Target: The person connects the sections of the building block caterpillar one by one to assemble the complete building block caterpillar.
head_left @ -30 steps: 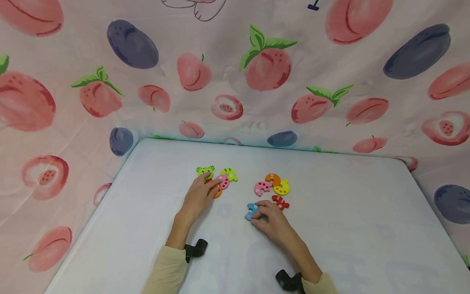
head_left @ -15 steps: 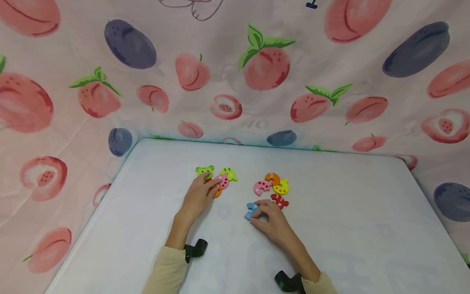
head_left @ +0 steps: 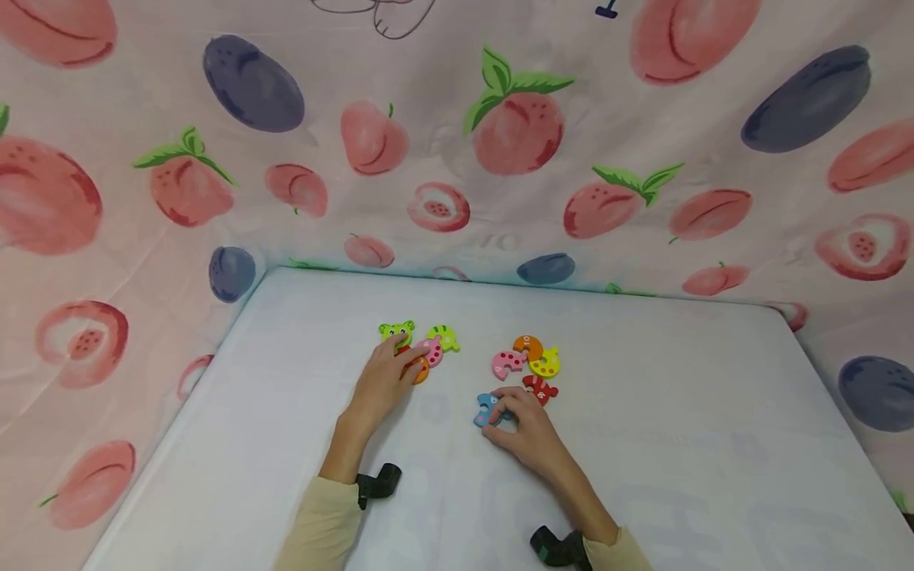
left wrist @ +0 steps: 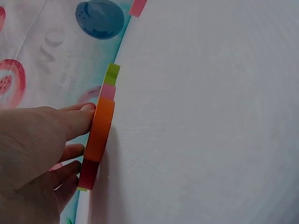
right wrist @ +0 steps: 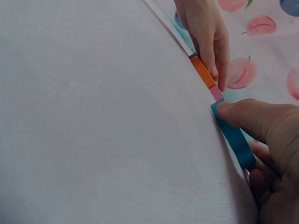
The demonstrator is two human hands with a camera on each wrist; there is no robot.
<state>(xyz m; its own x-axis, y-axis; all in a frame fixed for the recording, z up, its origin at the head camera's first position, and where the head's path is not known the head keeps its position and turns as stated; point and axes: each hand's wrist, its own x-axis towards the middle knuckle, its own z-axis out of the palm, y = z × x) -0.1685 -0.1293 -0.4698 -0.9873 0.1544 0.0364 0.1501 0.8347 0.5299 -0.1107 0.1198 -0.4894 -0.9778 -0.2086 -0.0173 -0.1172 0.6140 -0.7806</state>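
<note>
My left hand (head_left: 381, 379) rests on a cluster of curved wooden puzzle pieces. Its fingers spread over a green animal-head piece (head_left: 396, 331), and its fingertips touch a pink spotted piece (head_left: 432, 354) and an orange piece (left wrist: 100, 132). A red piece (left wrist: 89, 174) sits below the orange one in the left wrist view, mostly hidden from the head view. A striped green piece (head_left: 445, 338) adjoins the pink one. Between thumb and fingers, my right hand (head_left: 527, 428) pinches a blue curved puzzle piece (right wrist: 235, 136) at the table; the hand covers part of it.
Right of the left cluster lie another pink spotted piece (head_left: 507, 365), a numbered orange piece (head_left: 528, 346) and a yellow spotted piece (head_left: 546, 363), close together. A red striped piece (head_left: 540, 390) lies just beyond my right hand. Fruit-print cloth (head_left: 443, 127) hangs behind the white table (head_left: 685, 412).
</note>
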